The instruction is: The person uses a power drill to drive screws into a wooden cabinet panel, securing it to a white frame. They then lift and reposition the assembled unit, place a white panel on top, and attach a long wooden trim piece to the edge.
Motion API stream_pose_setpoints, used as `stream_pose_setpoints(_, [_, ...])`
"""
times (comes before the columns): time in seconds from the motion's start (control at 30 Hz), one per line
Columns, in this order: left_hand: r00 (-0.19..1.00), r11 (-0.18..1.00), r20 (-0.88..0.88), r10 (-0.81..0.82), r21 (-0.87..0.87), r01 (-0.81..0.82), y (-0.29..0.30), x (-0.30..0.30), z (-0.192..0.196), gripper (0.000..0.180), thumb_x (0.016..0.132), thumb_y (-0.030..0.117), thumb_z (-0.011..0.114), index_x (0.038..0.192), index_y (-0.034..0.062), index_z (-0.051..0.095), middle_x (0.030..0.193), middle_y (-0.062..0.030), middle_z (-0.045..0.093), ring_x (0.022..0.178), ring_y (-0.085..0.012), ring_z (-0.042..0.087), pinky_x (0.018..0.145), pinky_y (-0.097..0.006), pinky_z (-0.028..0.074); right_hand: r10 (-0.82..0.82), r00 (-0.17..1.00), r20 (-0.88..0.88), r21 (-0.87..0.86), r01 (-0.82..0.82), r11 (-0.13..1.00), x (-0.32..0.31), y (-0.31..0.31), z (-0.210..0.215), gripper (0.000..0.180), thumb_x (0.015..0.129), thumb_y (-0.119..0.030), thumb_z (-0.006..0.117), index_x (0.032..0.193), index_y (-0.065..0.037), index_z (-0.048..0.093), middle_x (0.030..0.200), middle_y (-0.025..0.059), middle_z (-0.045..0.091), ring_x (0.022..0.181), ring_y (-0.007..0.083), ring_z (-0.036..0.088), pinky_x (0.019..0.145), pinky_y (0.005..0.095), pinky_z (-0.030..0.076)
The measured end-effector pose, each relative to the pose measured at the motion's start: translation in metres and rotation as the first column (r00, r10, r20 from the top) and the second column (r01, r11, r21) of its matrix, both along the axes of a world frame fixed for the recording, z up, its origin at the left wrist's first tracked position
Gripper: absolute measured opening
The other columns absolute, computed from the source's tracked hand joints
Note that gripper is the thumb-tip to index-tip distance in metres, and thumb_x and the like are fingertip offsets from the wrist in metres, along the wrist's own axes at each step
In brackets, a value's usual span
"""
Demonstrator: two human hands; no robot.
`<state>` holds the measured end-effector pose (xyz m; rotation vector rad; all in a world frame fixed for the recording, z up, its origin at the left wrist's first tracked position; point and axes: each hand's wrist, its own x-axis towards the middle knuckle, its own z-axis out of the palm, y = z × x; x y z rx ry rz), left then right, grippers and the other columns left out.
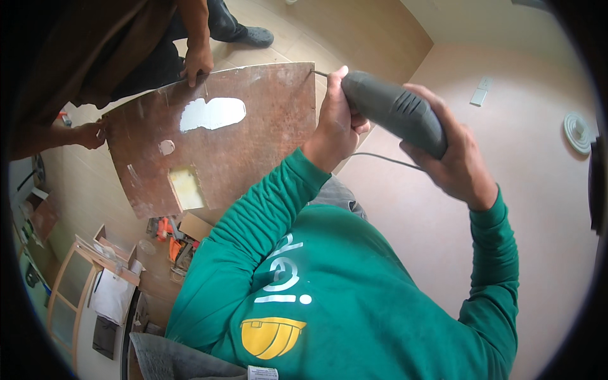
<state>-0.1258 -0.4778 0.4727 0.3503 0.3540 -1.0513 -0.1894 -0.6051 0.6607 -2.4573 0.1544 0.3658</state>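
Note:
A dark grey power tool (392,111) with vent slots is held out in front of my chest, its exact kind not clear. My right hand (453,149) wraps round its rear end. Closed at its front end is my left hand (335,120), the thumb up beside the nose. From there a thin dark bit (320,73) reaches the upper right corner of a brown wooden panel (253,158). The panel carries a white patch and a cut-out with a pale yellowish filling. A co-worker's hand (199,60) grips its far edge, and their other hand (92,135) its left corner.
A black cord (387,159) runs below the tool. Orange and grey tools (174,244) lie on the floor under the panel. A wood-framed glazed piece (71,285) stands lower left. The pale wall (538,209) at right bears a switch plate (479,97) and a coiled white cable (576,133).

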Motion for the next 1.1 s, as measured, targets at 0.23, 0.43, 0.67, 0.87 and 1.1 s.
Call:
stream_pose_setpoints(0.23, [0.981, 0.982, -0.121, 0.149, -0.102, -0.162, -0.016, 0.023, 0.002, 0.053, 0.103, 0.065, 0.036, 0.083, 0.0216, 0.057, 0.063, 0.0058, 0.05, 0.049, -0.0112, 0.028, 0.049, -0.029, 0.025, 0.159, 0.987, 0.016, -0.107, -0.156, 0.982, 0.066, -0.006, 0.01, 0.061, 0.087, -0.013, 0.08, 0.142, -0.007, 0.054, 0.109, 0.0206, 0.071, 0.091, 0.0339, 0.072, 0.079, 0.0402, 0.058])
stream_pose_setpoints(0.43, [0.948, 0.95, -0.21, 0.24, -0.148, -0.274, -0.027, 0.019, -0.005, 0.06, 0.1, 0.074, 0.035, 0.073, 0.0229, 0.053, 0.058, 0.0074, 0.035, 0.051, -0.0102, 0.028, 0.052, -0.028, 0.025, 0.23, 0.973, -0.003, -0.126, -0.228, 0.965, 0.08, -0.014, 0.001, 0.066, 0.091, -0.015, 0.08, 0.149, -0.012, 0.049, 0.101, 0.0166, 0.069, 0.064, 0.0211, 0.07, 0.051, 0.0304, 0.059])
stream_pose_setpoints(0.67, [0.943, 0.953, -0.193, 0.272, -0.082, -0.292, -0.022, 0.013, 0.035, 0.064, 0.1, 0.076, 0.031, 0.072, 0.0227, 0.052, 0.057, 0.0074, 0.037, 0.051, -0.0103, 0.029, 0.052, -0.028, 0.025, 0.165, 0.985, -0.047, -0.153, -0.17, 0.973, 0.067, 0.005, 0.033, 0.067, 0.092, -0.019, 0.08, 0.149, -0.009, 0.048, 0.097, 0.015, 0.069, 0.06, 0.0193, 0.068, 0.051, 0.0291, 0.059])
stream_pose_setpoints(0.87, [0.926, 0.945, -0.251, 0.283, -0.09, -0.314, -0.019, 0.014, 0.033, 0.063, 0.101, 0.074, 0.031, 0.074, 0.0222, 0.054, 0.059, 0.0074, 0.041, 0.051, -0.0105, 0.03, 0.051, -0.028, 0.025, 0.292, 0.956, 0.042, -0.248, -0.273, 0.929, 0.067, 0.015, 0.03, 0.067, 0.092, -0.022, 0.081, 0.149, -0.009, 0.049, 0.102, 0.0174, 0.07, 0.064, 0.0222, 0.071, 0.055, 0.0314, 0.06])
stream_pose_setpoints(1.1, [0.937, 0.943, -0.242, 0.253, -0.154, -0.294, 0.007, 0.023, 0.028, 0.061, 0.104, 0.071, 0.029, 0.075, 0.0225, 0.052, 0.06, 0.0066, 0.04, 0.051, -0.0109, 0.03, 0.051, -0.028, 0.024, 0.176, 0.977, -0.119, -0.317, -0.206, 0.926, 0.083, 0.068, 0.048, 0.064, 0.089, -0.018, 0.08, 0.145, -0.008, 0.052, 0.106, 0.0175, 0.072, 0.083, 0.0296, 0.073, 0.072, 0.0401, 0.061])
